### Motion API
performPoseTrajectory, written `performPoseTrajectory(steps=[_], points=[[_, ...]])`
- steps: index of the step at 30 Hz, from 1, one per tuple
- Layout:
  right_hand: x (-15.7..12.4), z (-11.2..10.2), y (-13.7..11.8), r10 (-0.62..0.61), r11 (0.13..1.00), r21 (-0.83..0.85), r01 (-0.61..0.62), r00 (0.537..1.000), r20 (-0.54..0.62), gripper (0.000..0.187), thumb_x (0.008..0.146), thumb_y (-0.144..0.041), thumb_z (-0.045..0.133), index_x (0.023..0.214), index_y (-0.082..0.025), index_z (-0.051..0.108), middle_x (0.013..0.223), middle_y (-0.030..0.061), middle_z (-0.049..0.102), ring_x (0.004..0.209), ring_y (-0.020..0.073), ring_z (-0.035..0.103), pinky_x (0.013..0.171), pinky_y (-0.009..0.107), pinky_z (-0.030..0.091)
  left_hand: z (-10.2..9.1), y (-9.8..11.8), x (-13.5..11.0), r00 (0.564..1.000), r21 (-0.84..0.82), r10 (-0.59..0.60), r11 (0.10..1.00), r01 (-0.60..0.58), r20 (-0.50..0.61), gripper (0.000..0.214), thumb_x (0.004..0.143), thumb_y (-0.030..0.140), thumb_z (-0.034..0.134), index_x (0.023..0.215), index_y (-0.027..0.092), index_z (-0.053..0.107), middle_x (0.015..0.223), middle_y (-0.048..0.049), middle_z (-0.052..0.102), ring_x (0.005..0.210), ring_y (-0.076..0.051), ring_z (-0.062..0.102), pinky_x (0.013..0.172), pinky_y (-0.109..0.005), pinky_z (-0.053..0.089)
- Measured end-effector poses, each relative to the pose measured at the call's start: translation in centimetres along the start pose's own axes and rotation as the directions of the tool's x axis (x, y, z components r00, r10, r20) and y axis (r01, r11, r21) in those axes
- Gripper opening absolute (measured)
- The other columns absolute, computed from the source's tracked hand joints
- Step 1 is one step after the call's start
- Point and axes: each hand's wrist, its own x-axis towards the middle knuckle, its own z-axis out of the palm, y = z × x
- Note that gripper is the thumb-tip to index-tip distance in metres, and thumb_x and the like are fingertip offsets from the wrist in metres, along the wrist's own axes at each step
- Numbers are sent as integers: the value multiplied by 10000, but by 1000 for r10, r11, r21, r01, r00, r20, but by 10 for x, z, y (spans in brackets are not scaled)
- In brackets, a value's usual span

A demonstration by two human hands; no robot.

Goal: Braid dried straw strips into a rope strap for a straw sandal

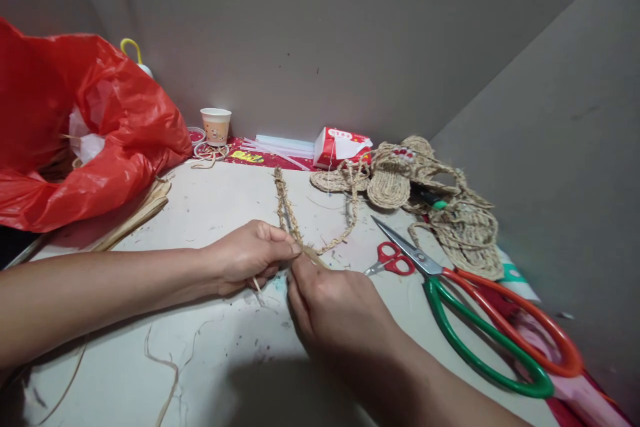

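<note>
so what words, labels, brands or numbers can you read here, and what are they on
None reads clearly.
Red tissue packet: characters on a white label, too small and blurred.
Paper cup: small dark print, too small.
Red sheet: yellow marking, perhaps lettering, unreadable.

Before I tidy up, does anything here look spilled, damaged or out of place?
Nothing looks clearly broken or spilled. Loose fiber strands lie strewn on the near side of the tabletop, apart from the braided cord, so they look stray. Dark specks mark the plain wall.
</note>
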Motion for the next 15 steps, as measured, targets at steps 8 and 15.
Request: performPoseTrajectory(steps=[8, 15], points=[[-7, -46, 7, 101, 817, 576, -27, 990, -97, 389, 872, -374, 459, 529, -191, 441, 447, -42, 423, 422, 88, 369, 435, 208, 281, 5, 16, -7, 992, -53, 118, 991, -120, -43, 175, 781, 252, 573, 649, 140, 559, 351, 87, 322, 318, -34, 204, 339, -187, 149], [23, -24, 30, 281, 521, 848, -97, 958, -63, 258, 862, -401, 478, 804, -167, 570, 753, 35, 616, 714, 160, 554, 641, 256, 414, 2, 13, -4, 991, -44, 134, 990, -133, 29, 177, 808, 259, 549, 678, 139, 558, 357, 96, 314, 322, -32, 192, 341, -181, 156]])
